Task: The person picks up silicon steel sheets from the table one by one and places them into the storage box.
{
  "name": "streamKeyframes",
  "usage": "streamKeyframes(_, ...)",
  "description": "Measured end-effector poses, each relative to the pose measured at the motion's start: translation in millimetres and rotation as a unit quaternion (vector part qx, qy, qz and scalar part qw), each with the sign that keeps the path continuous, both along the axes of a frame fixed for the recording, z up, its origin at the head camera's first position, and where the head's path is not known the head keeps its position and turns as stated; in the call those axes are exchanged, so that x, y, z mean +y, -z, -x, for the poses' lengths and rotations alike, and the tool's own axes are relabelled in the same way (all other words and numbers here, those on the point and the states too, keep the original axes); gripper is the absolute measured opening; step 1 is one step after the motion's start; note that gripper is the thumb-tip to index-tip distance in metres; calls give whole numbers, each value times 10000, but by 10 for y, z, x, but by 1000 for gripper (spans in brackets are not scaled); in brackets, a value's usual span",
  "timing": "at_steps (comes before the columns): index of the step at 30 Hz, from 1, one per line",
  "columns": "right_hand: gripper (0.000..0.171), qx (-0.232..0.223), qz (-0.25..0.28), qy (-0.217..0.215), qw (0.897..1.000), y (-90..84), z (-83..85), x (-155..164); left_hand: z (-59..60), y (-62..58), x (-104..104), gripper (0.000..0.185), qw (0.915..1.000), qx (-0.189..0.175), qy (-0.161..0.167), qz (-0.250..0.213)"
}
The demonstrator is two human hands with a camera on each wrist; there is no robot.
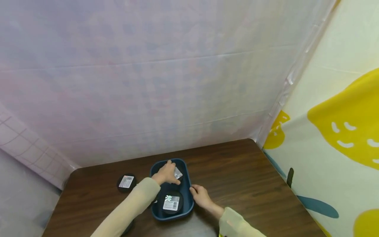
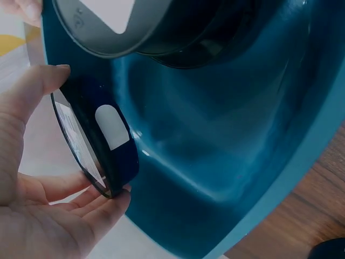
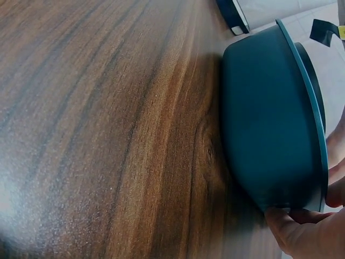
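A dark blue plastic basin [image 1: 189,187] stands on the wooden table. Inside its far half, my left hand [image 1: 167,172] holds a round black container [image 2: 99,137] by the edge, thumb on one side and fingers on the other. The left wrist view shows this container tilted, a white label on its side and another on its face. A second round black container [image 1: 171,203] with a white label sits in the near half of the basin. At the basin's right side my right hand [image 1: 201,196] grips the wall near the rim; the right wrist view shows its thumb against the outside.
Left of the basin, another round black container [image 1: 126,183] with a white label lies on the table [image 1: 237,177]. A further dark round thing [image 1: 128,227] is partly hidden under the left sleeve. Behind the table hangs a pale curtain [image 1: 148,98]; a lemon-print cloth [image 1: 325,148] hangs at right.
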State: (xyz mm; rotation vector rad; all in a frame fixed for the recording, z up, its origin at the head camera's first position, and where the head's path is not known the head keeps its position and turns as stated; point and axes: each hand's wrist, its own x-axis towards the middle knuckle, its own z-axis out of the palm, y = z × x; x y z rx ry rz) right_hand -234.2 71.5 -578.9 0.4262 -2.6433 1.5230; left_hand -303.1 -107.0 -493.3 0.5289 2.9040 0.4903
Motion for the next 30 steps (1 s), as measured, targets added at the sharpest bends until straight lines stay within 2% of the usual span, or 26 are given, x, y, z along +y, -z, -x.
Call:
streamKeyframes(6,21,159,-60,5,9999,12,11,1,31,68,-7,63,9998,-76,-69,157)
streamKeyframes(12,21,174,-72,6,9998,8,2,-2,58,138,-21,60,9991,-109,12,417)
streamKeyframes(30,21,44,-9,48,10000,-12,-14,-11,105,195,-15,57,9990,-262,-49,358)
